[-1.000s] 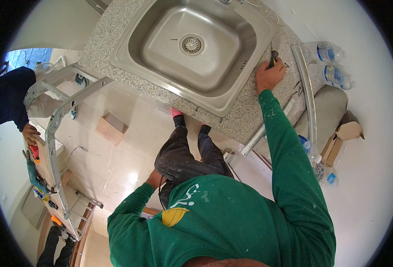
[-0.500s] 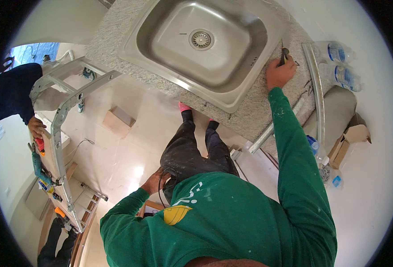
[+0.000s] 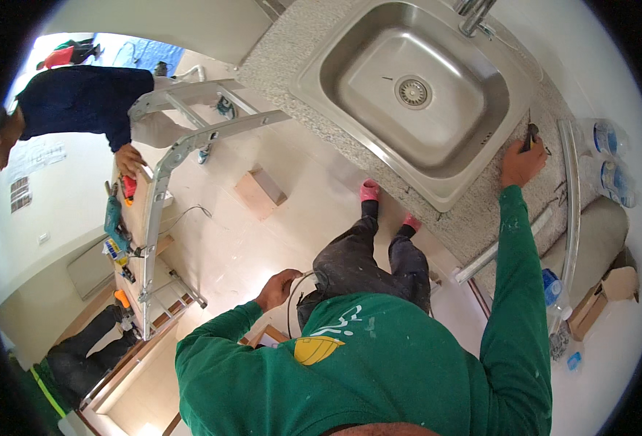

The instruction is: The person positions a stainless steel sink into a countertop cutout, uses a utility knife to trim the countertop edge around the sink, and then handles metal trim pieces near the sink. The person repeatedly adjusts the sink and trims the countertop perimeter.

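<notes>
My right hand (image 3: pixel 521 166) rests on the speckled countertop (image 3: pixel 261 67), closed round a small dark-handled tool (image 3: pixel 531 136), just right of the steel sink (image 3: pixel 364 65). Short dark pieces and metal channels (image 3: pixel 569 174) lie beside it. My left hand (image 3: pixel 279 289) is low at my left hip, its fingers curled; what is in them, if anything, is hidden. A thin dark cable hangs beside it.
A co-worker in navy (image 3: pixel 81 105) is at an aluminium ladder-platform (image 3: pixel 197 134) carrying a teal power tool (image 3: pixel 114 218). A wooden block (image 3: pixel 260 194) lies on the floor. Plastic bottles (image 3: pixel 610 182) and an open carton (image 3: pixel 597 305) stand right. A faucet (image 3: pixel 472 16) tops the sink.
The view has swung, so the scene sits further right, showing more of the co-worker and faucet. My left hand has shifted slightly out from my hip; my right hand still grips the tool.
</notes>
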`<state>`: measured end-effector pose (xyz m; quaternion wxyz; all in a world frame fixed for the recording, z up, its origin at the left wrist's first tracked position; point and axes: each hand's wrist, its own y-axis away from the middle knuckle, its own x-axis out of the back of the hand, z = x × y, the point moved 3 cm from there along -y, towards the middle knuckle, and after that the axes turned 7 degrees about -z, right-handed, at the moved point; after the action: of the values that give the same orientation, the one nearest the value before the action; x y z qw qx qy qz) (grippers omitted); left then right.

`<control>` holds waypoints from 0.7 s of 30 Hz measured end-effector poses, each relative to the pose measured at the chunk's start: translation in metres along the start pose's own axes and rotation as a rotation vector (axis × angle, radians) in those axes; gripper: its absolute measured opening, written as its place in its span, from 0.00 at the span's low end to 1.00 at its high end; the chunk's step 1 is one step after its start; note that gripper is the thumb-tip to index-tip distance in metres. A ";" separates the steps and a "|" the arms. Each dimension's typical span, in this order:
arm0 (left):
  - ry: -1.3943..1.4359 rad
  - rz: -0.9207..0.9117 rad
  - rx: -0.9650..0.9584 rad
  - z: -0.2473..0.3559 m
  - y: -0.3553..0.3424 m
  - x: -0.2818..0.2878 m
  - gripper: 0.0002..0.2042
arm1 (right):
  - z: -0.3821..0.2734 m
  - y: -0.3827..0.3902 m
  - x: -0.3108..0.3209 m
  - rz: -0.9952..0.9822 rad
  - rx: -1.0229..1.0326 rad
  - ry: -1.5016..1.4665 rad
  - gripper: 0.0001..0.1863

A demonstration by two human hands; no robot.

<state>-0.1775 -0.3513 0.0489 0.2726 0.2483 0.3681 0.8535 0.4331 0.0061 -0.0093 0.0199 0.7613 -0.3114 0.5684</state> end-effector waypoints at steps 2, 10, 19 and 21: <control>0.063 -0.008 0.019 -0.031 -0.002 0.003 0.12 | 0.000 -0.001 0.001 0.011 0.016 -0.003 0.28; 0.482 -0.023 0.059 -0.078 0.007 0.011 0.14 | 0.005 -0.001 -0.005 0.020 0.058 -0.015 0.30; 0.723 0.197 -0.033 -0.019 0.004 0.016 0.15 | 0.026 -0.012 -0.022 0.022 0.081 0.034 0.34; 0.750 0.262 -0.033 0.002 0.004 0.013 0.16 | 0.018 -0.007 -0.019 -0.015 0.064 -0.010 0.35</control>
<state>-0.1873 -0.3446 0.0563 0.0120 -0.0403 0.3935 0.9184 0.4493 0.0134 -0.0299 -0.0018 0.7667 -0.2875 0.5740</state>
